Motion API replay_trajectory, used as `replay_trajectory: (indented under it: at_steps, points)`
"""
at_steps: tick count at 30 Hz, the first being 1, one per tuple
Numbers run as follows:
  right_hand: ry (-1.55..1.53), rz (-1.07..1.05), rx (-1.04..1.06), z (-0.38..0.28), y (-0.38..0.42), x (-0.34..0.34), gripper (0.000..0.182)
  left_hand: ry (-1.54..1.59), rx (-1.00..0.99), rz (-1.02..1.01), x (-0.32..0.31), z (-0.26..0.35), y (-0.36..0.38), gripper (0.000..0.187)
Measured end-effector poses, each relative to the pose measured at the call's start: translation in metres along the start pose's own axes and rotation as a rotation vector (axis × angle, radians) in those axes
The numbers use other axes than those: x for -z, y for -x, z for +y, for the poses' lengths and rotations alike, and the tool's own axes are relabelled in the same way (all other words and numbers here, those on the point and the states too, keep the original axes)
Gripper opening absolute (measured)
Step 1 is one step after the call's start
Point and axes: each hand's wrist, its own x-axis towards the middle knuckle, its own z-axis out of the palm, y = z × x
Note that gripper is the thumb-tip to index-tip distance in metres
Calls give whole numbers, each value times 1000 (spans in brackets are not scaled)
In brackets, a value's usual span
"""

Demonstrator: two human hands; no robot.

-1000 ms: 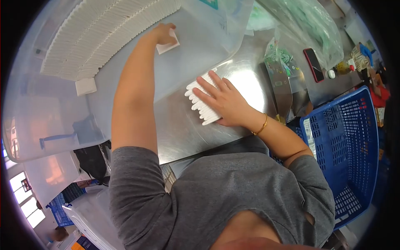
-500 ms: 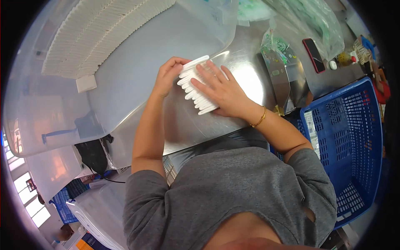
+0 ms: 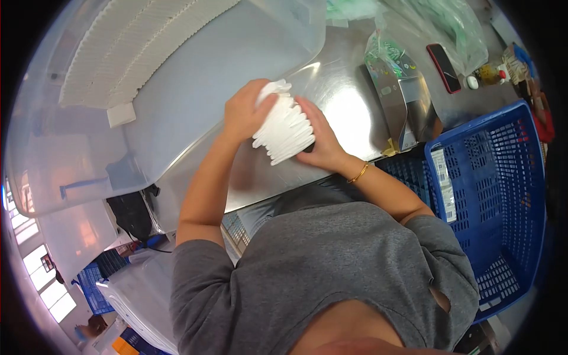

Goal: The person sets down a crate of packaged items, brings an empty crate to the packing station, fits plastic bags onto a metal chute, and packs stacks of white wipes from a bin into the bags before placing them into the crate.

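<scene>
A bundle of thin white folded pieces with rounded edges [image 3: 285,129] is held between my two hands over the metal table [image 3: 251,183]. My left hand [image 3: 244,112] wraps its upper left side, with the thumb lying across the front. My right hand [image 3: 324,142] grips the right side, fingers behind the bundle. A small dark patch shows between the right palm and the bundle; I cannot make out what it is. The exact kind of the white pieces cannot be told.
A large clear plastic tub [image 3: 195,77] at the left holds packed rows of similar white pieces [image 3: 127,53]. At the right stand a metal box-like holder [image 3: 393,94], a phone [image 3: 444,68], clear plastic bags [image 3: 455,35] and a blue basket [image 3: 479,171].
My right hand has gone from lying flat across the bundle to gripping its right side. My left hand has closed further around it. The bundle has turned and stands more upright.
</scene>
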Motion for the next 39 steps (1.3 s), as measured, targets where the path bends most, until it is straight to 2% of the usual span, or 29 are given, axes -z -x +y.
replay_trajectory:
  at_steps: [1, 2, 3, 4, 6, 7, 8, 12, 15, 17, 21, 24, 27, 31, 33, 34, 36, 37, 39]
  points:
    - [142, -12, 98, -10, -6, -2, 94, 293, 32, 108, -4, -15, 12, 42]
    - [133, -29, 107, -24, -14, -5, 94, 584, 65, 221, -7, -31, 27, 43]
    - [424, -104, 278, -43, -21, -8, 89, 873, 100, 340, -11, -43, 43, 43]
    - [711, -176, 454, -57, -23, -13, 84, 869, 120, 356, -16, -52, 57, 43]
    - [674, -253, 471, -69, -20, -26, 81, 1117, 174, 369, -21, -66, 77, 48]
    - [654, -309, 472, -74, -19, -31, 79, 1242, 193, 374, -21, -71, 85, 50]
    - [638, -362, 471, -79, -19, -36, 76, 1242, 199, 386, -21, -76, 91, 50]
    - [751, -356, 407, -84, -22, -27, 82, 1147, 232, 411, -27, -60, 91, 54]
    - [641, -465, 312, -82, -26, -27, 86, 1451, 243, 537, -40, -44, 91, 57]
    - [583, -521, 258, -79, -25, -26, 88, 1463, 238, 547, -50, -36, 90, 57]
    - [534, -481, 306, -71, -19, -20, 92, 1494, 234, 556, -60, -26, 91, 55]
    - [424, -591, 164, -81, -18, -10, 89, 1522, 250, 517, -62, -17, 96, 55]
    - [376, -482, 233, -69, -7, -11, 82, 1468, 324, 666, -70, -6, 88, 56]
    - [478, -250, 249, -84, 17, 90, 72, 1644, 146, 436, -35, 97, 33, 52]
    - [534, -115, 280, -101, 39, 143, 66, 1499, -91, 344, -36, 160, 3, 47]
    - [577, -38, 284, -107, 56, 169, 64, 1505, -102, 314, -42, 184, -9, 47]
    - [664, 22, 230, -115, 84, 210, 66, 1007, -468, 370, -56, 223, -37, 37]
    - [671, 31, 222, -113, 95, 221, 66, 1012, -478, 360, -62, 233, -41, 37]
    - [675, -12, 83, -98, 114, 235, 69, 916, -428, 177, -78, 246, -46, 30]
